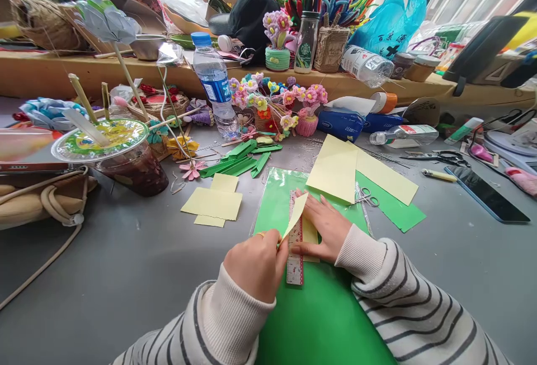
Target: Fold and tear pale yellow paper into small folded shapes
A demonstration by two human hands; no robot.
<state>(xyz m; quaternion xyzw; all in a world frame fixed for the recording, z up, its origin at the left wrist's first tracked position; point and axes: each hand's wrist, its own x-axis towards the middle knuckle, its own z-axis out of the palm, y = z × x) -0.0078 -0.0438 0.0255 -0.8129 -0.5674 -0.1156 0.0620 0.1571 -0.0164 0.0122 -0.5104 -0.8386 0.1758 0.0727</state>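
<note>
A pale yellow paper piece (296, 215) is pinched in my left hand (257, 264), its edge lifted along a ruler (295, 267). The ruler is patterned, with a red scalloped edge, and lies lengthwise over the paper. My right hand (325, 225) rests flat with fingers spread, pressing the ruler and the yellow paper under it. Beneath both is a bright green sheet (319, 309), part of it in a clear sleeve. Left of my hands, several cut yellow pieces (212, 204) lie in a small stack.
Larger yellow sheets (333, 168), small scissors (367, 197) and a green strip (406, 217) lie to the right. Farther right are a utility knife (438, 175) and a phone (489, 194). A drink cup (138, 172) stands left; a water bottle (216, 91) leans behind green strips (241, 159).
</note>
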